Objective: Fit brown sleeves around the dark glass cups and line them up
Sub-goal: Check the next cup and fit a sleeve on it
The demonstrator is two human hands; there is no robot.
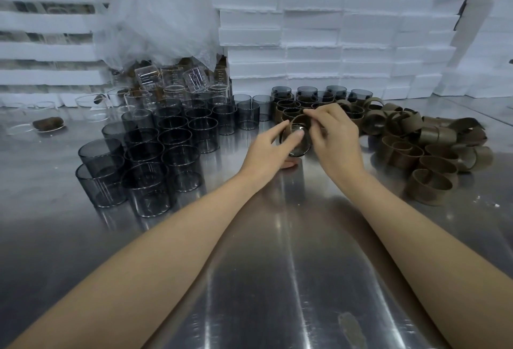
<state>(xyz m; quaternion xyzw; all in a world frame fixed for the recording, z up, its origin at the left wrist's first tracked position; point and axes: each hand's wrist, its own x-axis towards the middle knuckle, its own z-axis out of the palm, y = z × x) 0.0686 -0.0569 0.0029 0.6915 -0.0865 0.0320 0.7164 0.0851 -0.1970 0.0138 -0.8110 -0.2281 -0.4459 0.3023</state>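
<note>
- The fingers of your left hand point(266, 148) grip the dark cup point(298, 145), held tilted just in front of the sleeved cups point(288, 105). Keep that hold steady.
- The fingers of your right hand point(334, 137) pinch the brown sleeve point(301, 120) round the cup's far end. Ease it on squarely, without creasing.
- Once it is snug, stand the cup on the surface point(277, 265) beside the sleeved cups.

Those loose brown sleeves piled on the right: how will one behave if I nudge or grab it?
A sleeve looks like a thin open band, so probably light and easy to squash. Several lie tilted on curved walls, so one may roll. The metal table is shiny, so it likely skids.
</note>
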